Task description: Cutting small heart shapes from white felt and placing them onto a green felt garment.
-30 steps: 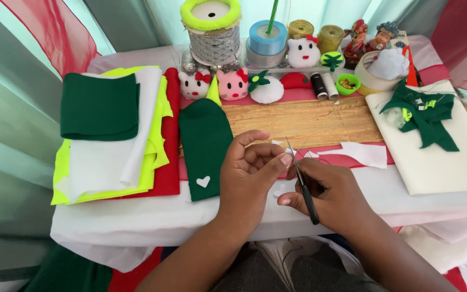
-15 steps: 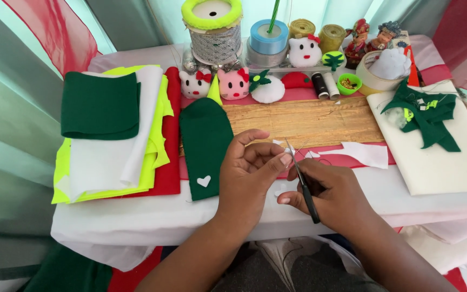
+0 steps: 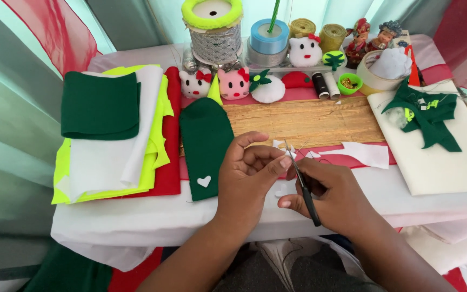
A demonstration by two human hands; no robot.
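Scissors (image 3: 302, 186), small and black-handled, sit gripped in the right hand (image 3: 333, 197), blades pointing up towards the left hand (image 3: 249, 170). Left fingertips (image 3: 283, 162) pinch shut on a tiny white felt scrap (image 3: 286, 155), held above the table edge (image 3: 190, 216) beside the green felt piece (image 3: 205, 146).

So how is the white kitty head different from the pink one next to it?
The white kitty head is white with a red bow, and sits left of the yellow cone. The pink kitty head is pink and sits right of that cone. Both are small stuffed faces with bows, at the table's back.
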